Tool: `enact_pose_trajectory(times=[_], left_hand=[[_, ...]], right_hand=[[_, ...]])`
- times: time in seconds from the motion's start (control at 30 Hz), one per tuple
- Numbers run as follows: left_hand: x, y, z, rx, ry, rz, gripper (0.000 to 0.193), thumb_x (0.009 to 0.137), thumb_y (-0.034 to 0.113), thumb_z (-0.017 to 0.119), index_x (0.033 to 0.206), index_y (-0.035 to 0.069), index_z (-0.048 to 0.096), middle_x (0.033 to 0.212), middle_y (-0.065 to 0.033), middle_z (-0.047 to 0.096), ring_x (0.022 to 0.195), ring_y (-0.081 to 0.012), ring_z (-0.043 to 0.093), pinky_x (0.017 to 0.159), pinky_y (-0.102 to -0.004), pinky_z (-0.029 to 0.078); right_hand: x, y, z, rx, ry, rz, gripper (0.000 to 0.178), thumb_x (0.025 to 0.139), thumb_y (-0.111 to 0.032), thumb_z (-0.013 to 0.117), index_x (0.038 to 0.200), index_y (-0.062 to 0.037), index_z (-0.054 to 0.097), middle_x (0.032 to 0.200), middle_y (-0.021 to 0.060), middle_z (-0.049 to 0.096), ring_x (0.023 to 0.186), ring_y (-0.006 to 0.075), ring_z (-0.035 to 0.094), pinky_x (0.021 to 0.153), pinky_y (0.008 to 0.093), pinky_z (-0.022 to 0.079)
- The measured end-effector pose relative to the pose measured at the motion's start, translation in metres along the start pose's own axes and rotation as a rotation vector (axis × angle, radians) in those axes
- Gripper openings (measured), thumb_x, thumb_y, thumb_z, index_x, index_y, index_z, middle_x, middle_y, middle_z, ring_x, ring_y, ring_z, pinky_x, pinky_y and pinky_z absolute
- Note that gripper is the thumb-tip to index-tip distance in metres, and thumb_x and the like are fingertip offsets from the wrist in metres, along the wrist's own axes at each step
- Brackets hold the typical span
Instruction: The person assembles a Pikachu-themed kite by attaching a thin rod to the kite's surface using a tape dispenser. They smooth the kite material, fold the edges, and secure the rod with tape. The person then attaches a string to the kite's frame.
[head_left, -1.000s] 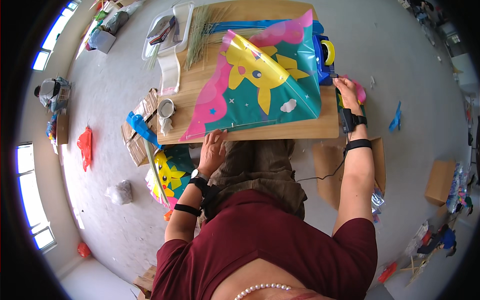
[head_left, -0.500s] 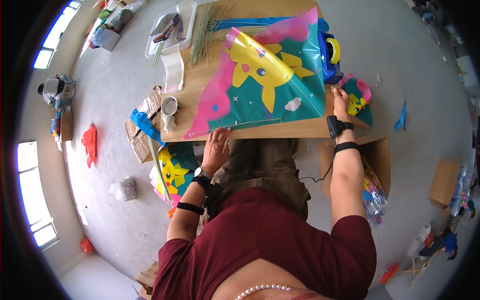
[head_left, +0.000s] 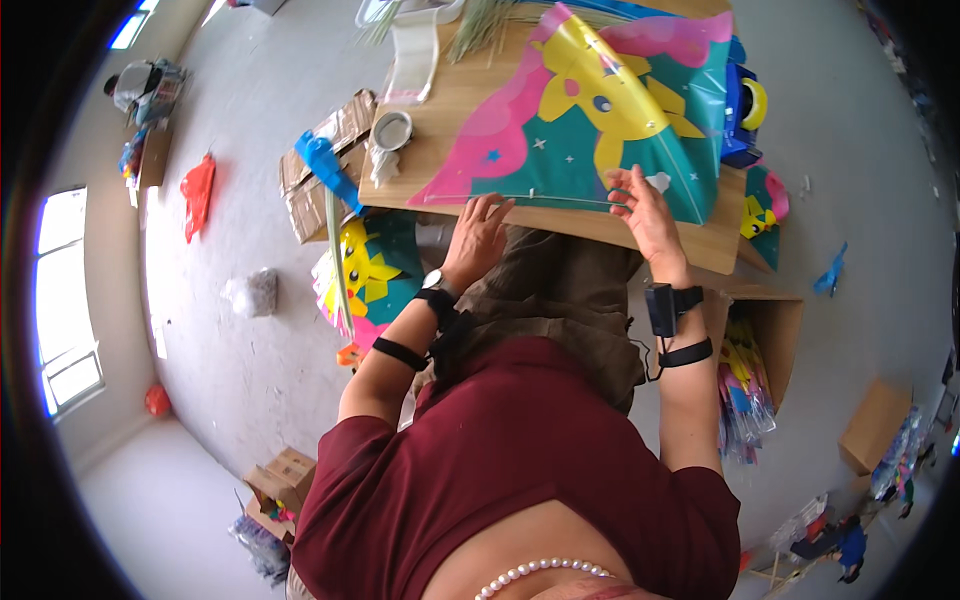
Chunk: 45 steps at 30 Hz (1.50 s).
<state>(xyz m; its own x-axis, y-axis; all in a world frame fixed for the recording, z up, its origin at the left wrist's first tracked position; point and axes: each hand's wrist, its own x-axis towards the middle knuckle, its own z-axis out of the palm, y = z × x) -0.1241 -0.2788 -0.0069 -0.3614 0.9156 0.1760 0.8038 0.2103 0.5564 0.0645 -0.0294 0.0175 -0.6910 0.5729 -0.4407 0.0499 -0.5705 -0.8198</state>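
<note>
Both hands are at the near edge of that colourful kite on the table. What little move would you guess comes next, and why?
Probably pressing the thin rod down along the kite edge. The left hand and right hand rest at either end of it, fingers on the sheet, with the kite lying flat on the wooden table. That is only a guess.
</note>
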Motion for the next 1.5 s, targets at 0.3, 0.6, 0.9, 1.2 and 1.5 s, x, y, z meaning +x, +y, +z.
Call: enact_pose_trajectory(times=[0.3,0.6,0.9,1.2,1.5], left_hand=[[-0.009,-0.005,0.008,0.058,0.019,-0.015,0.058,0.079,0.003,0.066,0.136,0.001,0.056,0.134,-0.0151,0.053,0.128,-0.0347,0.049,0.110,-0.0457,0.040],[-0.011,-0.009,0.010,0.040,0.033,-0.024,0.061,0.077,0.001,0.067,0.137,0.002,0.055,0.134,-0.0139,0.053,0.129,-0.0338,0.049,0.110,-0.0449,0.040],[-0.010,-0.008,0.010,0.032,0.040,-0.028,0.061,0.076,0.000,0.067,0.137,0.002,0.056,0.134,-0.0139,0.053,0.128,-0.0340,0.049,0.110,-0.0448,0.041],[-0.009,-0.009,0.011,0.037,0.040,-0.033,0.061,0.077,0.000,0.067,0.137,0.003,0.056,0.134,-0.0138,0.053,0.128,-0.0338,0.049,0.110,-0.0451,0.041],[-0.009,-0.010,0.012,0.041,0.032,-0.028,0.062,0.078,0.001,0.067,0.138,0.008,0.056,0.135,-0.0143,0.053,0.129,-0.0344,0.049,0.110,-0.0465,0.040]], right_hand=[[0.017,0.072,0.088,0.015,-0.194,0.129,0.046,0.110,-0.040,0.044,0.116,0.0018,0.061,0.065,-0.0026,0.050,0.051,0.0054,0.039,0.049,0.0220,0.033],[0.024,0.090,0.093,-0.001,-0.149,0.154,0.046,0.110,-0.040,0.042,0.114,0.0022,0.060,0.064,-0.0025,0.047,0.049,0.0062,0.039,0.048,0.0227,0.032],[0.025,0.097,0.093,0.017,-0.133,0.142,0.046,0.111,-0.039,0.042,0.114,0.0032,0.059,0.065,-0.0019,0.047,0.050,0.0066,0.040,0.048,0.0228,0.033],[0.024,0.102,0.097,-0.061,-0.086,0.092,0.044,0.112,-0.037,0.040,0.112,0.0023,0.060,0.065,-0.0009,0.048,0.049,0.0074,0.042,0.046,0.0237,0.034],[0.023,0.110,0.101,-0.078,-0.049,0.052,0.040,0.112,-0.035,0.040,0.111,-0.0003,0.060,0.065,0.0010,0.051,0.046,0.0087,0.044,0.042,0.0244,0.035]])
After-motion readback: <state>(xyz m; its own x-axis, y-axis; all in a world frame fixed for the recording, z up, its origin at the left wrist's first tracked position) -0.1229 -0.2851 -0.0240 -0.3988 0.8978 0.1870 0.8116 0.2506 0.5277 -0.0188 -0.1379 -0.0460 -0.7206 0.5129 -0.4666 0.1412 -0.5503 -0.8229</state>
